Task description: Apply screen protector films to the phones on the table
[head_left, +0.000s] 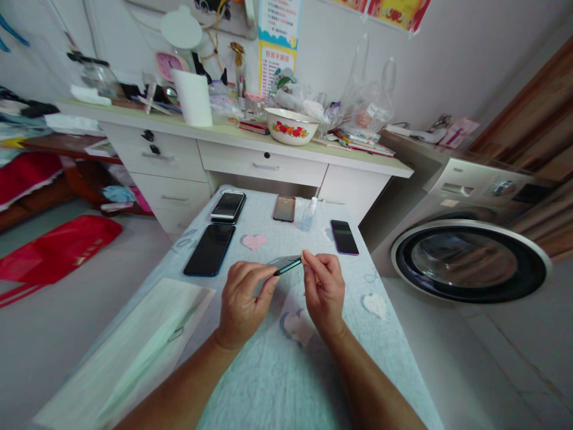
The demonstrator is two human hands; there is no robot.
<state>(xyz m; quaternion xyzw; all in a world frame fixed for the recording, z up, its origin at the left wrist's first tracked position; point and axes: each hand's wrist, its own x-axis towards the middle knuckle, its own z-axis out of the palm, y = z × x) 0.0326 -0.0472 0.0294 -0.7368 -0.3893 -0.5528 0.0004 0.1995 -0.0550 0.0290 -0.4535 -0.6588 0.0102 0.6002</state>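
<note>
A thin dark phone-like object [289,266] is held edge-on above the cloth-covered table, its side showing a pale blue strip. My left hand [245,298] pinches its left end between thumb and fingers. At its right end, my right hand [324,289] is closed, thumb and index finger pressed together at the corner. A large dark phone [209,249] lies to the left, with a smaller phone on a dark one [228,206] behind it. Farther back are a brownish phone case [284,208] and a clear spray bottle [308,214]. Another phone [344,237] rests at the right.
A pale sheet [134,352] lies on the table's left side. Behind the table stands a white desk [264,164] with a flowered bowl [292,126], a white cylinder [192,98] and plastic bags. A washing machine [470,203] is at the right, a red bag [58,248] at the left.
</note>
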